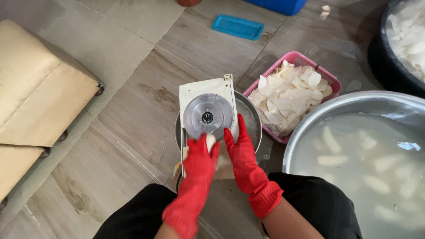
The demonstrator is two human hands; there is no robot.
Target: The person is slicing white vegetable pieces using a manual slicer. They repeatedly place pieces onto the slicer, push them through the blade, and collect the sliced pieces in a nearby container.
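Both my hands wear red rubber gloves. My left hand [198, 163] is closed around a pale peeled root piece [210, 141] and presses its end against the round metal disc [208, 117] of a cream-coloured slicer [200, 88]. My right hand [241, 150] lies flat with straight fingers against the slicer's right edge. The slicer rests over a small metal bowl [252, 121] on the floor between my knees.
A pink basket [297, 57] heaped with white slices stands just right of the slicer. A large metal basin [354, 102] with cloudy water and peeled pieces is at the right, a black tub [380, 62] of slices behind it. A blue lid [237, 27] lies far ahead; a tan cushioned stool [40, 84] sits left.
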